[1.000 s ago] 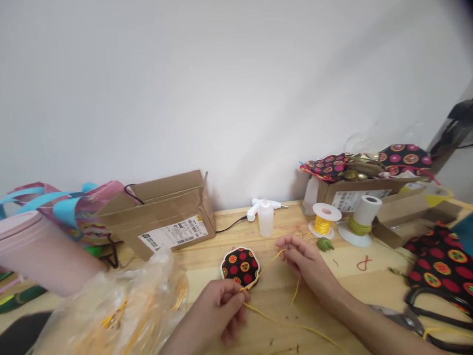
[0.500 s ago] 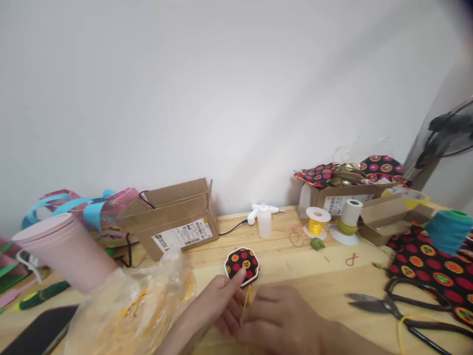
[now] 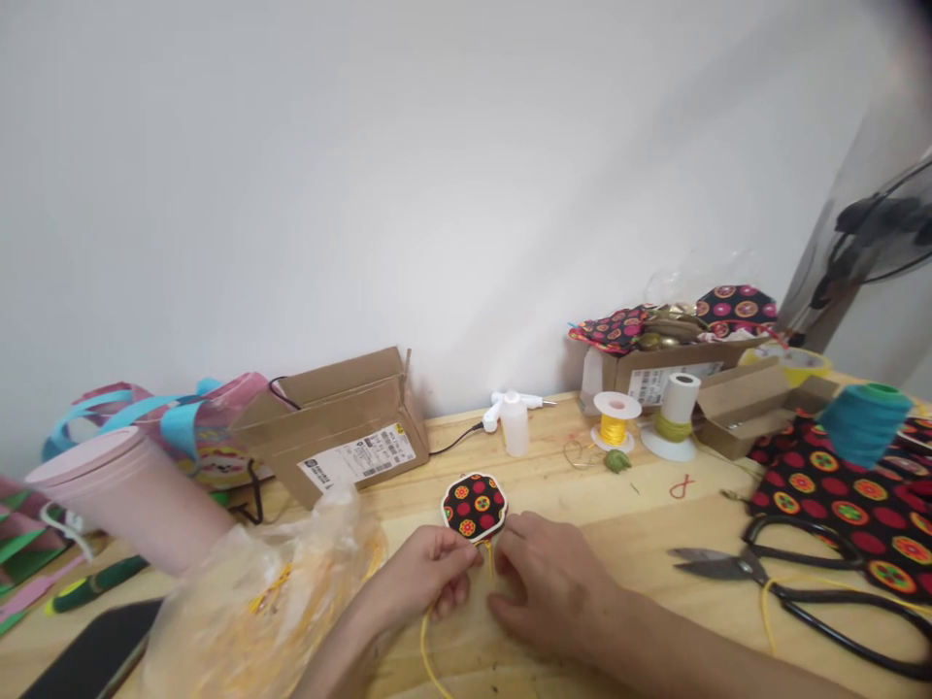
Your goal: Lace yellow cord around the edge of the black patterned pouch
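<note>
A small fabric-covered ornament, black with red and yellow round flowers and a pale scalloped rim, lies between my hands. From its lower edge hangs yellow cord. At its lower left, my left hand has thumb and finger pinched together on the cord, and a length of it trails below that hand to the front of the table. My right hand is at the lower right edge, back upward, fingers curled beside the rim and the cord. Whatever its fingertips grip is hidden.
Black-handled scissors lie at right beside patterned fabric. Behind stand a yellow cord spool, an olive cord spool, a white bottle and a cardboard box. Left are a plastic bag, pink tumbler and phone.
My right hand has moved up and right, to the ornament's edge. My left thumb has slid off the ornament's face to its lower edge. A trailing yellow cord now shows below.
</note>
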`<state>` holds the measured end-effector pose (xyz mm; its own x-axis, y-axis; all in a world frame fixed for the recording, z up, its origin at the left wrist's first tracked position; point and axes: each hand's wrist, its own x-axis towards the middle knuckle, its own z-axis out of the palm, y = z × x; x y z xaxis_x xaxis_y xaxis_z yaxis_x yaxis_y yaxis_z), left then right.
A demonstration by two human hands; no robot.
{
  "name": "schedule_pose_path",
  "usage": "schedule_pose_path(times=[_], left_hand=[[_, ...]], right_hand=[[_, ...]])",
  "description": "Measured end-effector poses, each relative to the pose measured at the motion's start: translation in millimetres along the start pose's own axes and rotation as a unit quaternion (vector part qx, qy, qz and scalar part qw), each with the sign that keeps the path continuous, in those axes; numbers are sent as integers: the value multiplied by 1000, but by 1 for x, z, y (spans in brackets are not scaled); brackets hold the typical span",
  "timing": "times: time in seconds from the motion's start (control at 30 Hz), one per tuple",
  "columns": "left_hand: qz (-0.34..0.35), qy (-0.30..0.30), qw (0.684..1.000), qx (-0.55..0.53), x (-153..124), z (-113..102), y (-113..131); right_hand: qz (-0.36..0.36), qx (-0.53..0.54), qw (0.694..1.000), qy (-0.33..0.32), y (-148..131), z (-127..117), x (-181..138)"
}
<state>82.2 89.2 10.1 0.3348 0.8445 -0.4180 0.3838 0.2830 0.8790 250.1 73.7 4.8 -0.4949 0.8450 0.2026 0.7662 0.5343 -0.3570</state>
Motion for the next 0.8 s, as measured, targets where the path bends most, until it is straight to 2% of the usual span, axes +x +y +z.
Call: schedule_pose_path(times=[0.17,0.43,0.63,0.8], left_hand=[[1,14,1000,13,-1,-1,1],[3,-1,999,36,-7,-5,6],[1,11,1000,-3,-1,-7,2],[48,24,998,-38,-4,-2,8]], right_hand=[[23,-35,999,-27,4,0,0],[73,26,997,23,29,-8,2],[59,61,996,13,32,-8,4],[12,124,992,22,28,-5,2]])
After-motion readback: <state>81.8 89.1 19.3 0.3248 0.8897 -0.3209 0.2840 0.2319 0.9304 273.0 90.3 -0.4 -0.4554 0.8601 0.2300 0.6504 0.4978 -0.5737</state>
